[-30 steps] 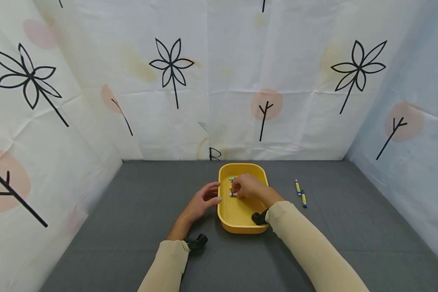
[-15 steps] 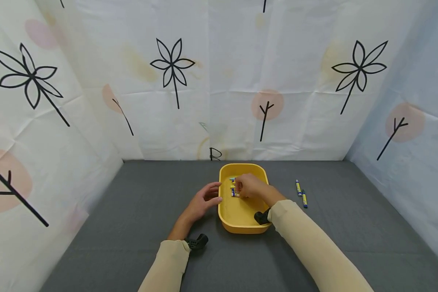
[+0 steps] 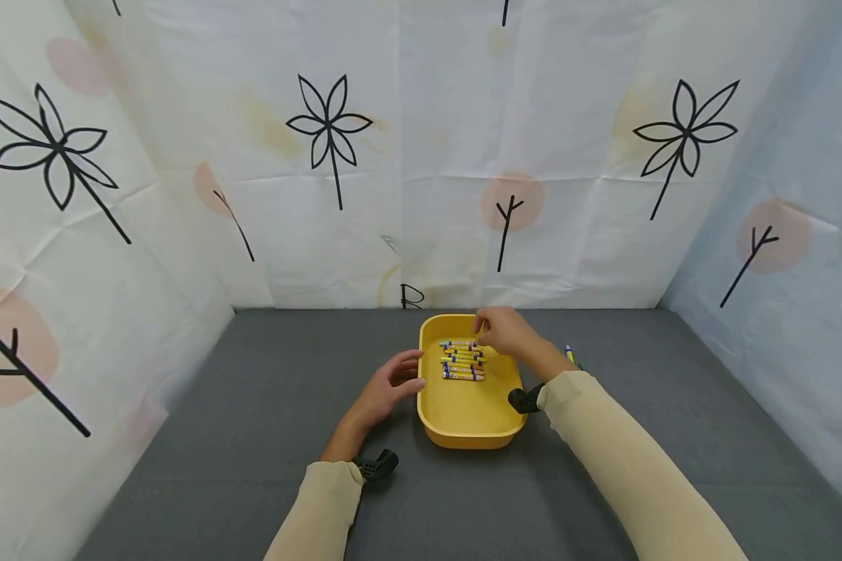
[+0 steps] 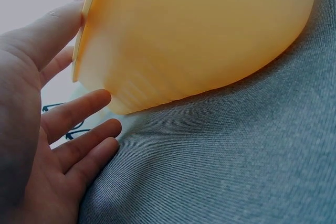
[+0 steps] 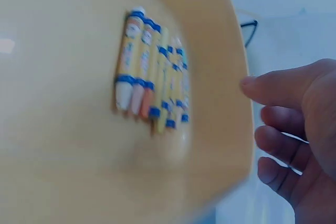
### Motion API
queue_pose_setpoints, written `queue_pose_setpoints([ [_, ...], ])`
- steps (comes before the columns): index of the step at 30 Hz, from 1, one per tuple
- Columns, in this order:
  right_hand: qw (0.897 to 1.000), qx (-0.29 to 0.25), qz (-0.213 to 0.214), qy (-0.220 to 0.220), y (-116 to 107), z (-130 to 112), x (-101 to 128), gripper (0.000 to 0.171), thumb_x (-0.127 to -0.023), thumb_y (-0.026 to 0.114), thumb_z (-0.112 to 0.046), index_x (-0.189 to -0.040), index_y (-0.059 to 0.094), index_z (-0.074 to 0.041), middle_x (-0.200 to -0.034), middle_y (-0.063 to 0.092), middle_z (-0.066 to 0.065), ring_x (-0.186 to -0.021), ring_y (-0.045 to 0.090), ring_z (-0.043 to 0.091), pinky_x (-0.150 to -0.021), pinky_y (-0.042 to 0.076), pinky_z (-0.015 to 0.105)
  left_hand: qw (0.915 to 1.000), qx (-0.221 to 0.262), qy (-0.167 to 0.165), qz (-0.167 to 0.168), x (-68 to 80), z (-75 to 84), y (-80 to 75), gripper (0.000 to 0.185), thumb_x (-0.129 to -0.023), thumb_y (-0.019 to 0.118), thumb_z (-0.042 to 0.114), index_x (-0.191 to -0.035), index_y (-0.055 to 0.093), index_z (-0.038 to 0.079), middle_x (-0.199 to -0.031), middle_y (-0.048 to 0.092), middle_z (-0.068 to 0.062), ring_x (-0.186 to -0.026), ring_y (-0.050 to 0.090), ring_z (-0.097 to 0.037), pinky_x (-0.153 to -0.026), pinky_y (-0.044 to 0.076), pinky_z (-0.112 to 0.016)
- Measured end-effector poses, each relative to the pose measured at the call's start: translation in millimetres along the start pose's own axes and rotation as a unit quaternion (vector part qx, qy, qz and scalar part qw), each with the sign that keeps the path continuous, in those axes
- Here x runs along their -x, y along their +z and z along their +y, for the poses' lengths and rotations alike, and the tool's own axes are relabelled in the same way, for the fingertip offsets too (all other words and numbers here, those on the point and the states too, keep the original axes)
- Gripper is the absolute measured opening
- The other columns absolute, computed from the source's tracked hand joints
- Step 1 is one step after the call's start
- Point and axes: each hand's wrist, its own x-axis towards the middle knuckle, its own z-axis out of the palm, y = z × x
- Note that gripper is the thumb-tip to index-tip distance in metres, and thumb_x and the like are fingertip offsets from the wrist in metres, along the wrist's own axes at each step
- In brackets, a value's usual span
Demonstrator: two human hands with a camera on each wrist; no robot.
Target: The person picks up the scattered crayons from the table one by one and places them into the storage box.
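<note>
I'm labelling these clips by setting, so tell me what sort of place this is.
Probably a staged recording booth, not a lived-in room: printed sheets with flowers wall in three sides, a grey cloth covers the surface, and a yellow tray of crayons sits there.

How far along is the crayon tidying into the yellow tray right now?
Done: a row of crayons lies in the yellow plastic tray. In hand: nothing; the left hand rests at the tray's side, and the right hand hovers empty over its far edge. Left: a loose crayon on the grey cloth.
</note>
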Motion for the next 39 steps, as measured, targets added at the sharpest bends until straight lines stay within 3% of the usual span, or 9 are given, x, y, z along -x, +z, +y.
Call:
queue_pose_setpoints([
  [4,0.999,0.0,0.028,0.016,-10.8,7.8,6.0,0.012,-0.088,0.072,-0.007,-0.097,0.065,-0.004,-0.08,0.055,0.005,-0.069,0.049,0.021,-0.064,0.044,0.035,0.9999,-0.004,0.0,0.012,-4.8,-14.7,0.7,0.055,-0.094,0.066,0.018,-0.145,0.044,0.011,-0.14,0.051,-0.017,-0.124,0.051,-0.031,-0.103,0.04,-0.049],
  [11,0.997,-0.018,0.057,0.048,-21.6,30.3,16.1,0.019,-0.091,0.069,-0.009,-0.108,0.064,-0.002,-0.086,0.056,0.009,-0.07,0.052,0.024,-0.062,0.047,0.036,0.9998,-0.008,0.003,0.02,-5.0,-14.6,1.5,0.055,-0.093,0.067,0.018,-0.143,0.046,0.012,-0.137,0.054,-0.014,-0.121,0.054,-0.028,-0.101,0.042,-0.048],
  [18,0.994,-0.023,0.087,0.063,-28.3,55.2,30.9,0.027,-0.09,0.069,-0.008,-0.115,0.062,-0.001,-0.113,0.057,0.023,-0.097,0.055,0.036,-0.078,0.049,0.047,0.9998,-0.006,0.0,0.021,-5.2,-14.1,1.3,0.055,-0.093,0.067,0.018,-0.143,0.046,0.011,-0.137,0.054,-0.013,-0.121,0.054,-0.028,-0.101,0.042,-0.047],
  [25,0.992,-0.006,0.097,0.075,-23.9,81.9,44.0,0.037,-0.088,0.071,-0.007,-0.123,0.059,0.002,-0.125,0.052,0.025,-0.112,0.052,0.042,-0.087,0.046,0.055,1.0,0.0,-0.004,0.004,-5.1,-11.1,0.3,0.056,-0.095,0.064,0.016,-0.146,0.041,0.006,-0.141,0.049,-0.019,-0.126,0.05,-0.033,-0.103,0.039,-0.05],
  [33,0.99,0.011,0.088,0.11,-17.5,99.3,58.6,0.052,-0.087,0.072,-0.007,-0.134,0.051,0.002,-0.128,0.045,0.027,-0.09,0.056,0.034,-0.071,0.048,0.046,0.9998,-0.01,-0.004,-0.019,5.8,21.2,-1.5,0.055,-0.096,0.062,0.013,-0.145,0.039,0.002,-0.141,0.046,-0.026,-0.126,0.048,-0.039,-0.102,0.041,-0.048],
  [39,0.989,0.02,0.082,0.118,-13.4,108.3,68.4,0.056,-0.085,0.074,-0.006,-0.135,0.049,0.003,-0.129,0.042,0.031,-0.089,0.055,0.036,-0.072,0.046,0.05,0.9998,-0.01,-0.006,-0.013,7.1,24.7,-0.6,0.055,-0.096,0.063,0.014,-0.145,0.041,0.001,-0.141,0.046,-0.026,-0.126,0.048,-0.039,-0.102,0.041,-0.048],
])
